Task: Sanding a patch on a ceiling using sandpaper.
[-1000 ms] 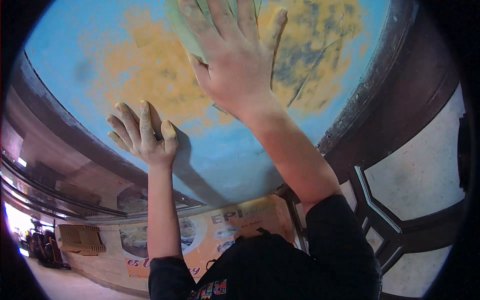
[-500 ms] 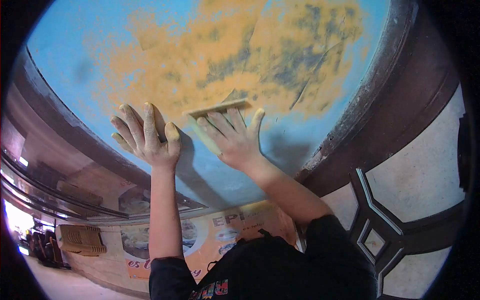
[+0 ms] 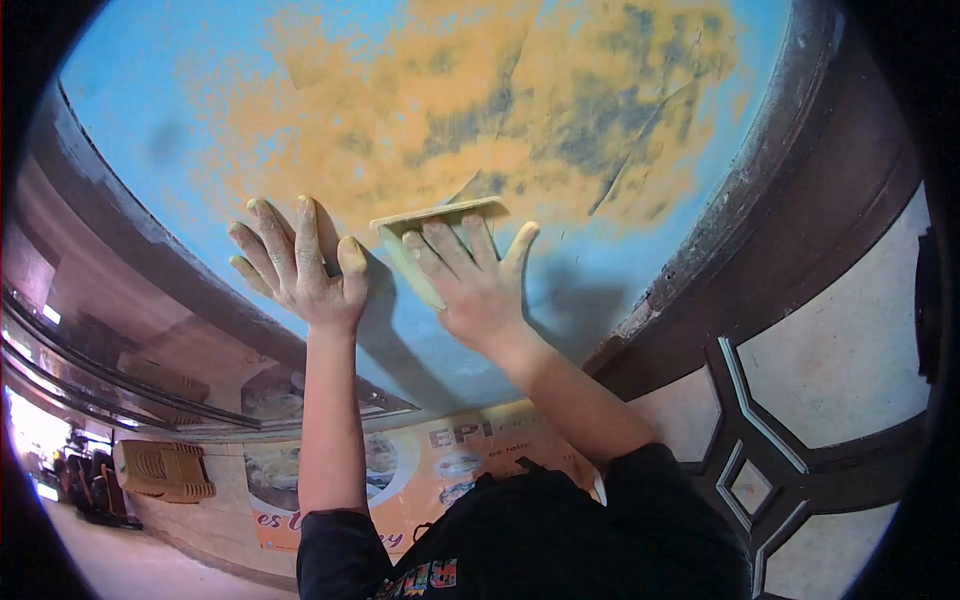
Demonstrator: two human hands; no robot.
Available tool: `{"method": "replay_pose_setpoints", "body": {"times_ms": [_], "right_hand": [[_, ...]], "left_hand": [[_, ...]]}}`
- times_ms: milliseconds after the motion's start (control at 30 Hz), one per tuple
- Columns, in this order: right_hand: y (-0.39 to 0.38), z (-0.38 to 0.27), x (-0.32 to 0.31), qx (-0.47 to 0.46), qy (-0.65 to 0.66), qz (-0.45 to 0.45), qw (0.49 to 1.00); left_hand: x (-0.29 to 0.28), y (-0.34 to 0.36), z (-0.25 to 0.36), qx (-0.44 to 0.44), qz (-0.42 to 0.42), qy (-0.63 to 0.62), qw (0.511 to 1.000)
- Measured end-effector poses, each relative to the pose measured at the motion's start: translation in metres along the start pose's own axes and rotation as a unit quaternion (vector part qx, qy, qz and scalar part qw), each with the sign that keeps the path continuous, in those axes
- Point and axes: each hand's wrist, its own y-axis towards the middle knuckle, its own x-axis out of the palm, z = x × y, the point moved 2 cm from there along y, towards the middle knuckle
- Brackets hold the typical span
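Note:
A blue-painted surface point(image 3: 420, 360) spreads in front of me, with a large orange-tan patch point(image 3: 390, 110) mottled with dark grey areas and thin crack-like lines. My right hand point(image 3: 485, 285) presses a pale yellow-green sheet of sandpaper point(image 3: 400, 260) flat against the surface below this patch. The sheet's far edge stands up in a fold beyond my fingertips, and my thumb sticks out to the right of it. To its left, my left hand point(image 3: 310, 270) is spread open and holds nothing, its fingertips at the surface. Pale yellow dust coats the fingers of both hands.
Dark, scuffed frame edges border the blue surface on the left and on the right point(image 3: 715, 240). A dark-trimmed panel with pale insets point(image 3: 820, 350) stands at the right. An orange printed banner point(image 3: 400, 500) and a tan plastic basket point(image 3: 165, 470) are at the lower left.
My right hand and the sandpaper have shifted very slightly to the right, with the raised fold tilted a little differently. My left hand stays spread in nearly the same place.

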Motion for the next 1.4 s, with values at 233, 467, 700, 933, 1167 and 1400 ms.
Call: {"method": "replay_pose_setpoints", "body": {"times_ms": [233, 467, 700, 933, 1167, 1400], "right_hand": [[0.107, 0.0, -0.048, -0.033, -0.088, 0.097, 0.991], [0.088, -0.012, -0.034, 0.004, -0.041, 0.047, 0.998], [0.124, -0.017, -0.058, -0.048, -0.074, 0.061, 0.994], [0.087, -0.013, -0.03, -0.019, -0.065, 0.048, 0.997], [0.094, -0.021, -0.037, -0.014, -0.112, 0.075, 0.991], [0.113, -0.02, -0.054, 0.002, -0.043, 0.1, 0.994]], "left_hand": [[0.008, 0.003, -0.012, -0.005, -0.007, 0.01, 1.0], [0.005, 0.006, -0.025, -0.001, -0.009, 0.008, 1.0], [0.004, 0.01, -0.022, 0.0, -0.007, 0.003, 1.0], [-0.003, 0.014, -0.03, 0.041, -0.017, 0.03, 0.999], [0.003, 0.011, -0.029, -0.003, -0.026, 0.002, 1.0], [0.0, 0.014, -0.021, 0.03, -0.019, 0.007, 0.999]]}}
